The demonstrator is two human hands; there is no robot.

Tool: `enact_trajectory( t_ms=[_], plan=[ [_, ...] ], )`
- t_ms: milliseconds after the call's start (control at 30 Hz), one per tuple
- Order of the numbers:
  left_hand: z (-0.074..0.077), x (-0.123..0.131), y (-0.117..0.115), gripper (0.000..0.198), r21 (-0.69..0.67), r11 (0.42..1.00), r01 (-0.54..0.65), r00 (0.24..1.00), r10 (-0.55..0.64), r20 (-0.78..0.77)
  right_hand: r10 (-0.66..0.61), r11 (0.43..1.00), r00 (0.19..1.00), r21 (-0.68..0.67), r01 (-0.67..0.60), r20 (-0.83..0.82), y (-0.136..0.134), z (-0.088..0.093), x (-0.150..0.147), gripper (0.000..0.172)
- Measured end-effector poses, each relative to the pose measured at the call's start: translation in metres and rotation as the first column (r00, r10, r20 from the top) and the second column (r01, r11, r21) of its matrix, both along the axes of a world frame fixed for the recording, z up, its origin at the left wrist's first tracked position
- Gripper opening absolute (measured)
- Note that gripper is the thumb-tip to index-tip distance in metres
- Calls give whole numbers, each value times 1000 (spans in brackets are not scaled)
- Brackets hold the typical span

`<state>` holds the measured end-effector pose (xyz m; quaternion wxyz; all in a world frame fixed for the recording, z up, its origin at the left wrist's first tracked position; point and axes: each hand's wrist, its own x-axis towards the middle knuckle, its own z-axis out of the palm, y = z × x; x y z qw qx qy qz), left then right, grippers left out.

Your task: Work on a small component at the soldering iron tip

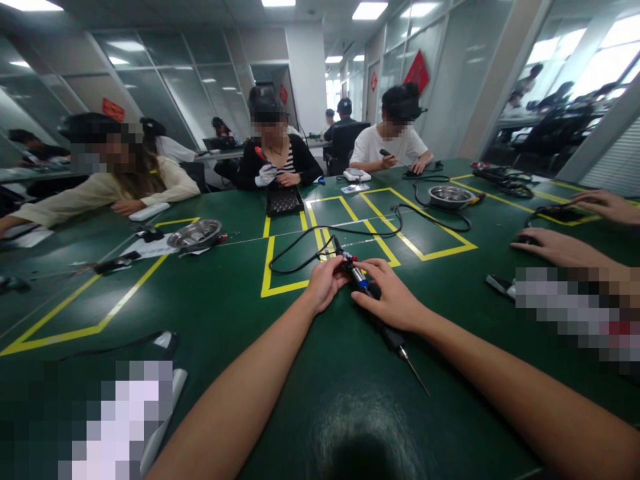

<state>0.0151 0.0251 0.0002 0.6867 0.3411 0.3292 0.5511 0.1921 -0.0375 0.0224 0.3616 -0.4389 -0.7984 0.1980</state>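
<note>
An electric screwdriver (359, 277) with a black body, a silver and blue section and a small red part lies slantwise between my hands, low over or on the green table. Its long thin bit (417, 375) points toward the lower right. My left hand (326, 285) is closed at the rear end, where the black cord (336, 244) comes out. My right hand (393, 295) has its thumb and fingers around the middle of the body. My fingers partly cover the tool. The cord loops away across the table to the far right.
Yellow tape (285, 289) marks rectangles on the green table (240, 353). Metal bowls (450, 196) stand at right and left, and a black tray (284, 201) lies ahead. Several people sit around; another person's hands (555, 247) rest at the right. Blurred pale objects lie on both sides.
</note>
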Motion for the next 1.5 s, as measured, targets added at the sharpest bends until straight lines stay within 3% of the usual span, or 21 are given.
enact_trajectory(
  t_ms=[367, 867, 1200, 1500],
  plan=[
    [-1, -1, 2, 18, 3, 1000, 15, 1000, -15, -2, -42, 998, 997, 46, 45, -63, 5, -2, 2, 54],
    [-2, -2, 3, 20, 25, 999, 48, 999, -48, -8, 125, 992, 984, 9, -125, -125, 21, -14, 4, 83],
    [-2, -2, 2, 25, 39, 998, 59, 998, -58, -30, 189, 981, 968, 76, -179, -163, 31, -18, 3, 71],
    [-2, -2, 2, 24, 46, 997, 62, 997, -60, -40, 161, 987, 970, 57, -153, -184, 30, -18, 1, 68]
  ],
)
